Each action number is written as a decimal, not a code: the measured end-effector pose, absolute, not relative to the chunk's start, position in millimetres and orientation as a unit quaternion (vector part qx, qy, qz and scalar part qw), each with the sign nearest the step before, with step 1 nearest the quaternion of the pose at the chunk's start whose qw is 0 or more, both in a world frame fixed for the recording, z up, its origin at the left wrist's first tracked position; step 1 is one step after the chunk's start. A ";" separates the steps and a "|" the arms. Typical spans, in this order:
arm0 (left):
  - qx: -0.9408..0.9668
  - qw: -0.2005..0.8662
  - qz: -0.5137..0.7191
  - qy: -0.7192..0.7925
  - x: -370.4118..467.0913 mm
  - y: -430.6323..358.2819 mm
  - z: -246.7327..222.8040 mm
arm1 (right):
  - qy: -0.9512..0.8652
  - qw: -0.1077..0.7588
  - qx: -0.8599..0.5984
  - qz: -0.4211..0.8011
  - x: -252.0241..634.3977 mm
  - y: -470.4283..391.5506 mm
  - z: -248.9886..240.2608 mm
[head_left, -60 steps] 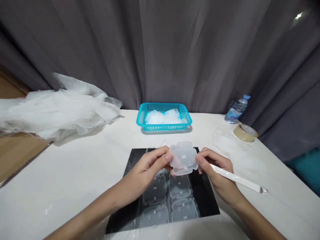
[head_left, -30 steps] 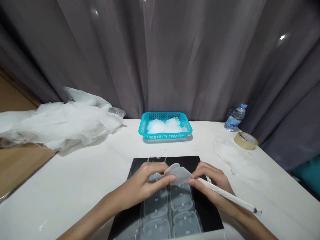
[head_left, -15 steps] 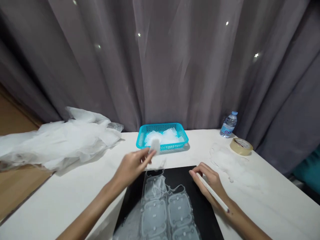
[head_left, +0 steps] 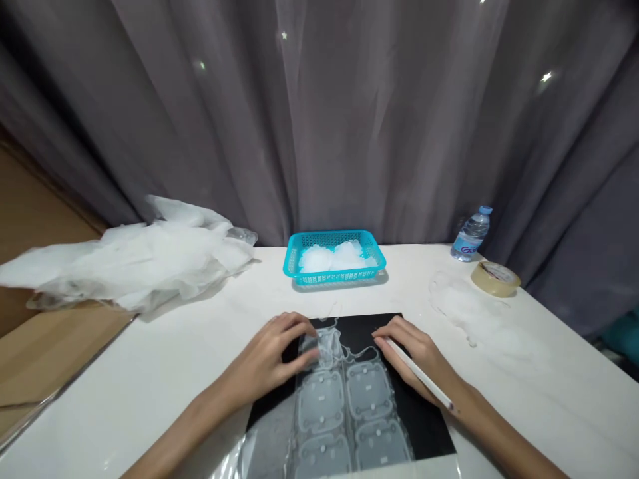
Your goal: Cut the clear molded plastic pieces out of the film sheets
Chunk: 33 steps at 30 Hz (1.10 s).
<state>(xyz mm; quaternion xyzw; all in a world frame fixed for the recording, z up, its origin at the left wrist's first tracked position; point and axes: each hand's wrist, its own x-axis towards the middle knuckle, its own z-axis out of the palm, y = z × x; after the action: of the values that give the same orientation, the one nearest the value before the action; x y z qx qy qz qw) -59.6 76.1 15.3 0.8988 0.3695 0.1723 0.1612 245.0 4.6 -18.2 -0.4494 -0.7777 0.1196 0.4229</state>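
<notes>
My right hand (head_left: 407,346) is closed around a slim white pen-shaped tool (head_left: 424,376), its darker end pointing back toward my wrist. The tool's front end is hidden by my fingers. Below both hands lies a clear, moulded plastic sheet (head_left: 322,402) with rows of rounded-square shapes, on a black board (head_left: 417,412). At its upper left corner, my left hand (head_left: 282,346) has thumb and fingers apart, slightly blurred, over a crumpled tangle of thin plastic trimmings (head_left: 330,346). A loose strand of it curls toward the right column.
Behind the board stands a turquoise basket (head_left: 339,277) with translucent white pieces (head_left: 315,258). A heap of white plastic film (head_left: 150,259) lies left, by a cardboard box (head_left: 60,346). At right are a water bottle (head_left: 469,236), a tape roll (head_left: 495,279) and thin plastic scraps (head_left: 464,306).
My left hand has come back from the basket to the plastic sheet, and the small translucent piece it held is out of its fingers. My right hand keeps the white tool. The view has shifted slightly.
</notes>
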 end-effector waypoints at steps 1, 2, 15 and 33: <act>0.903 0.178 0.162 0.356 -60.0 73.2 13.6 | -0.784 0.414 -0.445 0.122 242.5 4.1 -20.0; 0.904 0.190 0.152 0.351 -59.2 72.3 12.6 | -0.792 0.406 -0.441 0.119 239.9 3.9 -22.0; 0.849 0.416 0.157 0.285 16.8 113.0 14.5 | -0.772 0.443 -0.452 0.057 239.6 9.6 -32.6; 0.866 0.318 0.174 0.345 -84.7 59.9 -4.2 | -0.761 0.364 -0.458 0.281 229.5 -10.1 -18.1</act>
<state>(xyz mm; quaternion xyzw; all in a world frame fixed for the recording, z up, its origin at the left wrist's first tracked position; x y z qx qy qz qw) -84.7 59.9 -4.2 0.8660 0.3448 0.1740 0.3176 229.5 -10.1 -18.1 -0.4577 -0.7611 0.2807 0.3639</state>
